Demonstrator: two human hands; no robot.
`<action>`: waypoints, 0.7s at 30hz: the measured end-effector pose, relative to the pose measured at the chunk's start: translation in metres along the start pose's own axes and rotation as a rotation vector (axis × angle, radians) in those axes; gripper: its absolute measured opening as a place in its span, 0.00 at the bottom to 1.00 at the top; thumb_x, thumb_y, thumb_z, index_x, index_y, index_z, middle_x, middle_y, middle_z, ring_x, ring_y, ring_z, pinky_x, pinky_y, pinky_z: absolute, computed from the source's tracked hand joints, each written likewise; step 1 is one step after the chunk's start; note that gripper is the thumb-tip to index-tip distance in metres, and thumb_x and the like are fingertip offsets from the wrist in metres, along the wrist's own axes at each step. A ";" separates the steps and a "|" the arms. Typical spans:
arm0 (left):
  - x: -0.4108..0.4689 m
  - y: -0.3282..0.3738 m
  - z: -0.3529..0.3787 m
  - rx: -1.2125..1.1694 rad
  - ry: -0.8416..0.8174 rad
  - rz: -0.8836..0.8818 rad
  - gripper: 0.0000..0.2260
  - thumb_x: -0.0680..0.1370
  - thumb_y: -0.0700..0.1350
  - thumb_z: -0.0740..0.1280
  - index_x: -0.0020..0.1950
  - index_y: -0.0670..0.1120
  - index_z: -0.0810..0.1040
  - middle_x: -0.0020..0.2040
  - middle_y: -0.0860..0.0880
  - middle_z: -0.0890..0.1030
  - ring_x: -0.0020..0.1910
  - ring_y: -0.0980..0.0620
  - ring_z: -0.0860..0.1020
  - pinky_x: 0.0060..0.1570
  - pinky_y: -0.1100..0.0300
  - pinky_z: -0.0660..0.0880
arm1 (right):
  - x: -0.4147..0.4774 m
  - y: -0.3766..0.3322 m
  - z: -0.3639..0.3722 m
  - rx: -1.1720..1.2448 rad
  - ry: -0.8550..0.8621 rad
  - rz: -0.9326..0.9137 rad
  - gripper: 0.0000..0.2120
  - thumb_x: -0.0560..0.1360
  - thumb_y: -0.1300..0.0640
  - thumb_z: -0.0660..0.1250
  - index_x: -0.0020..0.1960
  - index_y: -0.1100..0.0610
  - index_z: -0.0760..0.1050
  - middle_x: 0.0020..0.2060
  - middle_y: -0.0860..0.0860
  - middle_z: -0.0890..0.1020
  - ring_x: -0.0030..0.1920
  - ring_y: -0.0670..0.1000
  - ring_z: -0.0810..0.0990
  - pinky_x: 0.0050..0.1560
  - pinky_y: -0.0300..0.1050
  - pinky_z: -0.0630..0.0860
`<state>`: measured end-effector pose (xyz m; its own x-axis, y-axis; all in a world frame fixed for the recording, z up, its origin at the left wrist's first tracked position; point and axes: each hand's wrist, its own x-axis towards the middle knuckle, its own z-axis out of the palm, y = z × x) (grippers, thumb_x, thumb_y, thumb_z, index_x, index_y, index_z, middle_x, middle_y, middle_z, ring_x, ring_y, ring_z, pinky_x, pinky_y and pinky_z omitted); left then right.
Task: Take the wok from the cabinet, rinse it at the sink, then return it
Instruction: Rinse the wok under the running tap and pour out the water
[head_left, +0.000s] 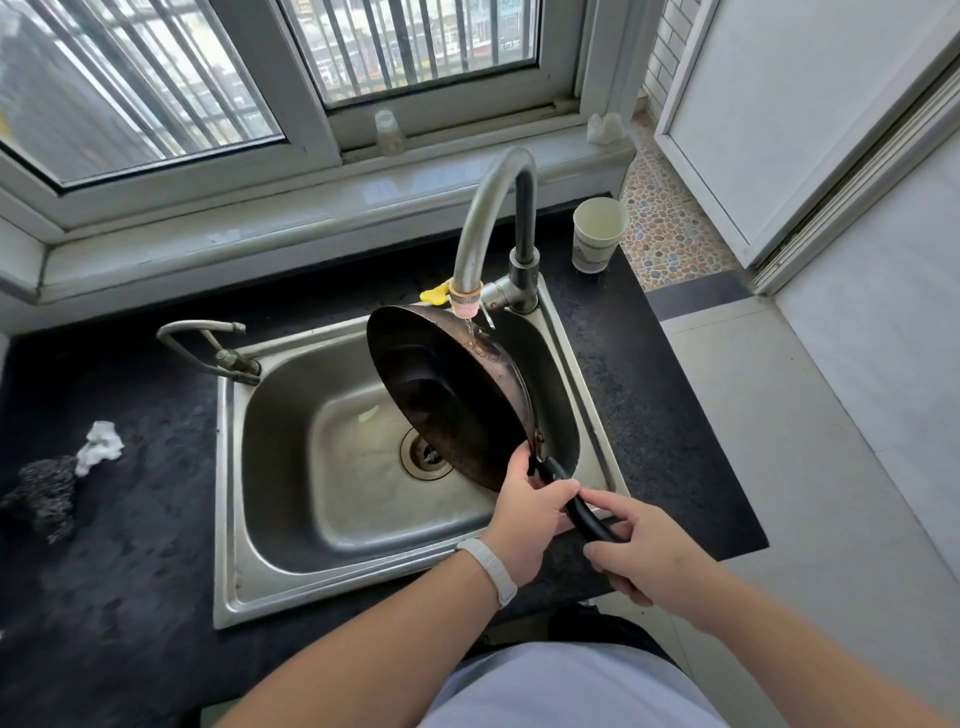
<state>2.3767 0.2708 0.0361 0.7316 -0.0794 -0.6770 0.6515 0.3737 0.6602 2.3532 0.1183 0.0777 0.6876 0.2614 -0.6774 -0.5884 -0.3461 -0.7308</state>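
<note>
Rinsing step: both hands, left (524, 525) and right (641, 545), grip the wok (441, 400) by its handle, tilted over the sink (291, 457) under the running faucet (483, 223). Next, probably turn it to wet the inside.

Barred window (208, 67) with pale frames, daylight coming through. Grey sill (311, 208) below. Black speckled countertop (130, 545). Pale tiled floor (831, 467) at right; pebble-patterned strip (670, 228) beside a white sliding door (789, 104).
</note>
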 end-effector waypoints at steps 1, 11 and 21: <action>0.000 0.001 0.000 -0.004 0.002 -0.004 0.29 0.75 0.34 0.67 0.73 0.55 0.67 0.56 0.43 0.76 0.52 0.45 0.80 0.47 0.50 0.83 | 0.000 -0.002 0.001 0.007 -0.004 -0.001 0.32 0.75 0.68 0.67 0.72 0.43 0.71 0.28 0.53 0.78 0.24 0.52 0.70 0.21 0.40 0.66; -0.006 0.004 -0.007 -0.021 0.045 0.024 0.30 0.76 0.33 0.68 0.74 0.53 0.65 0.56 0.40 0.74 0.51 0.43 0.80 0.46 0.48 0.83 | 0.001 -0.012 0.005 -0.011 -0.045 0.018 0.32 0.75 0.69 0.66 0.72 0.42 0.70 0.30 0.53 0.79 0.24 0.50 0.71 0.22 0.41 0.66; -0.009 0.009 -0.016 -0.065 0.082 -0.004 0.22 0.76 0.29 0.66 0.67 0.45 0.66 0.52 0.39 0.73 0.46 0.42 0.79 0.43 0.47 0.82 | 0.005 -0.009 0.014 -0.282 0.006 -0.086 0.30 0.74 0.60 0.69 0.70 0.36 0.69 0.40 0.52 0.85 0.28 0.45 0.76 0.31 0.40 0.77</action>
<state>2.3729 0.2899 0.0430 0.7082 -0.0062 -0.7060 0.6384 0.4325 0.6366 2.3561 0.1351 0.0802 0.7324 0.2956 -0.6133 -0.3870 -0.5604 -0.7323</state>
